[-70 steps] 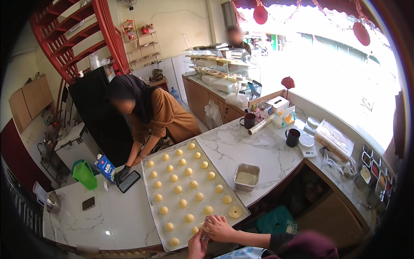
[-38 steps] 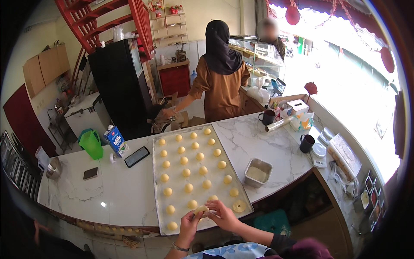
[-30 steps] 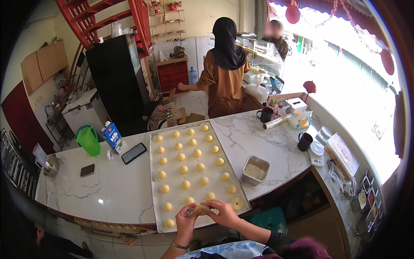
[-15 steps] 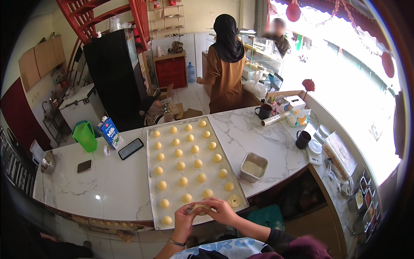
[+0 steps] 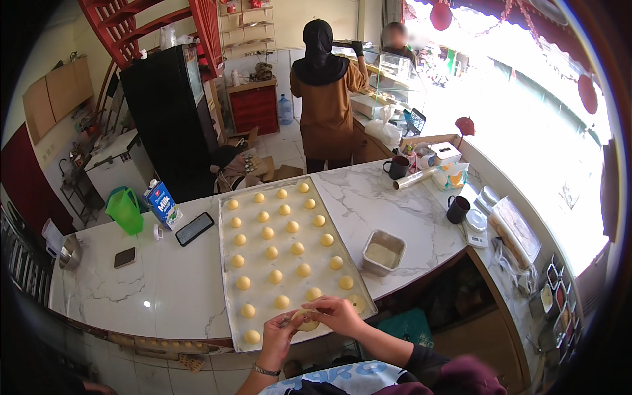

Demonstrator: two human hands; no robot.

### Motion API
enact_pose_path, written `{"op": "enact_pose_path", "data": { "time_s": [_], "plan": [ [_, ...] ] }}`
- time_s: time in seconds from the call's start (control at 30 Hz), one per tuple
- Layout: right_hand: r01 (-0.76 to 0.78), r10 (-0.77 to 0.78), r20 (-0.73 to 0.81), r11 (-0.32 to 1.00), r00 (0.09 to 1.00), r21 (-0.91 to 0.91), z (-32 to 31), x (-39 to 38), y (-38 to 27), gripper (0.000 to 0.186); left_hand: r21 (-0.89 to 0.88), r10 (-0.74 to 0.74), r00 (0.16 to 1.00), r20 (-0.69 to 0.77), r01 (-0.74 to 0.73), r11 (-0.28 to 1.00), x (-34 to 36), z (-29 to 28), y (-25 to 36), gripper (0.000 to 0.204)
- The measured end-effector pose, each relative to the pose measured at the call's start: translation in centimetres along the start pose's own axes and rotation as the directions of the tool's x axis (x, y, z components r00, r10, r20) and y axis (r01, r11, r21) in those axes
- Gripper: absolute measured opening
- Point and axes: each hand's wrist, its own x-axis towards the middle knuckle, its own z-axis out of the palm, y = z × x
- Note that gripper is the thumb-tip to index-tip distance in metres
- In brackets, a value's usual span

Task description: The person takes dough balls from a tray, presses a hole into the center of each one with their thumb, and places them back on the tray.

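Note:
Over the near edge of a large baking tray (image 5: 260,320), both my hands grip one flattened piece of pale yellow dough (image 5: 308,323). My left hand (image 5: 279,333) has its fingers closed on the dough's left side. Fingers of my right hand (image 5: 336,316) pinch its upper right edge; the fingertips partly cover it. Round dough balls (image 5: 281,302) sit apart in rows along the tray. Just beyond my right hand, at the tray's near right corner, lies a flatter dough round with a dark mark in its middle (image 5: 356,303).
Right of the tray stands a square metal pan (image 5: 384,253). A phone (image 5: 195,229), a milk carton (image 5: 162,204) and a green jug (image 5: 125,210) are to the left. Dark mugs (image 5: 457,209) and a scale (image 5: 476,232) stand right. Beyond the counter is a person in brown (image 5: 322,99).
The dough between my fingers has turned to show more of its flat face. Across the counter, the person in brown has shifted left and raised a gloved hand toward the display case.

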Motion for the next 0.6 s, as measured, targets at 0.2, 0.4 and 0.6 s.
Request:
{"op": "enact_pose_path", "data": {
  "time_s": [0.2,0.4,0.6],
  "plan": [
    [-0.105,0.102,0.050,0.993,0.994,0.060,-0.2,-0.2,0.2,0.027,0.056,0.073,0.992,-0.102,-0.067,0.996,0.0,-0.7,-0.6,0.025],
    [0.080,-0.078,0.033,0.994,0.996,-0.072,0.6,-0.5,0.5,0.026,0.147,0.023,1.000,-0.014,-0.020,0.989,0.4,-1.4,-0.9,0.022],
    [-0.156,0.156,0.006,0.987,0.988,0.042,-0.3,-0.4,-0.2,0.029,0.054,-0.050,0.999,0.008,0.050,0.997,-0.3,0.0,0.1,0.021]
  ]
}}
